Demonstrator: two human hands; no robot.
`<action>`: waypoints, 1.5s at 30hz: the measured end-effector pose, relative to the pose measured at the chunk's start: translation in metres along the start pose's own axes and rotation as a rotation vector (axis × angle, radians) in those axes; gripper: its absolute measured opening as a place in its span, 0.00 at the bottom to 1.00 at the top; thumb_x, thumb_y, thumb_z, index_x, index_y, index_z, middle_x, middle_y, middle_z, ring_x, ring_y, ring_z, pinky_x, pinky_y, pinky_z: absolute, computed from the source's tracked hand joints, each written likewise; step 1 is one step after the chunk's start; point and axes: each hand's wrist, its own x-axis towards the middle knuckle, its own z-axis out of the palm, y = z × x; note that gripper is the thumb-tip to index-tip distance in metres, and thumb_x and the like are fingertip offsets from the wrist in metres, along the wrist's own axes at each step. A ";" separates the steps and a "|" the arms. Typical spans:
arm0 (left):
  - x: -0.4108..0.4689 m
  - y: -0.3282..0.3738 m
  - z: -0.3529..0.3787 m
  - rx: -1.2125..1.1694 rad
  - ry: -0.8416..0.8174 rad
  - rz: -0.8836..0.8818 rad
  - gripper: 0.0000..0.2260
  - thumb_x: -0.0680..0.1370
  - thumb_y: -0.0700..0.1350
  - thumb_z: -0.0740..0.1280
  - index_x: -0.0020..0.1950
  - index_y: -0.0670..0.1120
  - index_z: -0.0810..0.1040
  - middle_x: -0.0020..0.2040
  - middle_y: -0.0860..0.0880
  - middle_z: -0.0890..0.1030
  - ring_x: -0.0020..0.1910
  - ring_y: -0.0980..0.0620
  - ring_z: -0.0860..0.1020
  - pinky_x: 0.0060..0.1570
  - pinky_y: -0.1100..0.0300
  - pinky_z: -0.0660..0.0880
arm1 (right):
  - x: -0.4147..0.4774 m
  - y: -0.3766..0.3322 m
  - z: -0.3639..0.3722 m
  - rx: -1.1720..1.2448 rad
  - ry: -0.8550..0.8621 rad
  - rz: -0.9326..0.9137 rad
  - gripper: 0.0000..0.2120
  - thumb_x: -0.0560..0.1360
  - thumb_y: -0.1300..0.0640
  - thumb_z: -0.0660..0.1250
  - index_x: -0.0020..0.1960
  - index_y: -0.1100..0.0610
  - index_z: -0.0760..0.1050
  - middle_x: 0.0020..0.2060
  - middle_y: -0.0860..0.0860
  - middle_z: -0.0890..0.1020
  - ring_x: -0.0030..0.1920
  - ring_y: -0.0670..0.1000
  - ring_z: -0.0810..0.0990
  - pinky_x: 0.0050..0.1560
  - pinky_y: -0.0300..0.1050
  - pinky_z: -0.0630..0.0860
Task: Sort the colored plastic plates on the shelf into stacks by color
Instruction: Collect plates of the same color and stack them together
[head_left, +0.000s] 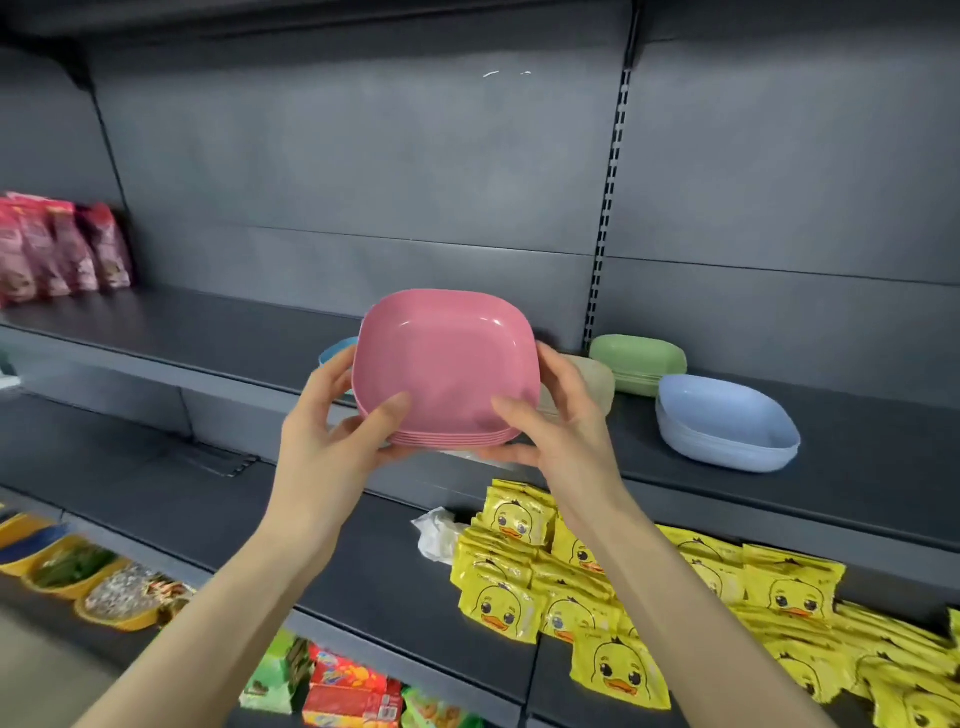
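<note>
A stack of several pink square plates (447, 364) is held up in front of the dark shelf (857, 467), tilted toward me. My left hand (337, 421) grips its left edge, thumb on the top plate. My right hand (550, 421) grips the right edge the same way. On the shelf behind stand a green stack (639, 361), a beige stack (592, 382) partly hidden by my right hand, and a lavender-blue stack (727, 421) to the right. A blue plate (335, 351) peeks out behind the pink stack on the left.
Red snack bags (57, 249) stand at the shelf's far left. Yellow duck-print packets (675, 582) and a crumpled white wrapper (436, 535) lie on the shelf below. Bowls of food (78, 571) and boxed snacks (348, 686) fill the lower shelves.
</note>
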 end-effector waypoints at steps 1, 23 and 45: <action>0.007 0.000 -0.011 0.001 0.010 0.006 0.21 0.75 0.38 0.69 0.65 0.53 0.72 0.57 0.52 0.77 0.48 0.46 0.82 0.40 0.58 0.81 | 0.006 0.003 0.012 -0.007 -0.006 -0.006 0.26 0.72 0.67 0.69 0.63 0.45 0.71 0.57 0.42 0.76 0.55 0.50 0.80 0.39 0.51 0.82; 0.283 -0.053 -0.257 0.040 0.125 0.029 0.20 0.74 0.40 0.69 0.64 0.53 0.73 0.60 0.52 0.78 0.52 0.50 0.82 0.42 0.57 0.81 | 0.262 0.147 0.265 0.026 -0.104 0.032 0.26 0.72 0.65 0.69 0.67 0.49 0.69 0.62 0.45 0.74 0.55 0.47 0.79 0.41 0.52 0.82; 0.576 -0.196 -0.484 0.072 -0.137 -0.276 0.19 0.75 0.40 0.68 0.65 0.47 0.72 0.58 0.46 0.77 0.48 0.48 0.82 0.42 0.53 0.82 | 0.477 0.326 0.473 -0.232 0.190 0.230 0.25 0.73 0.66 0.67 0.68 0.54 0.68 0.51 0.45 0.74 0.50 0.47 0.78 0.43 0.53 0.83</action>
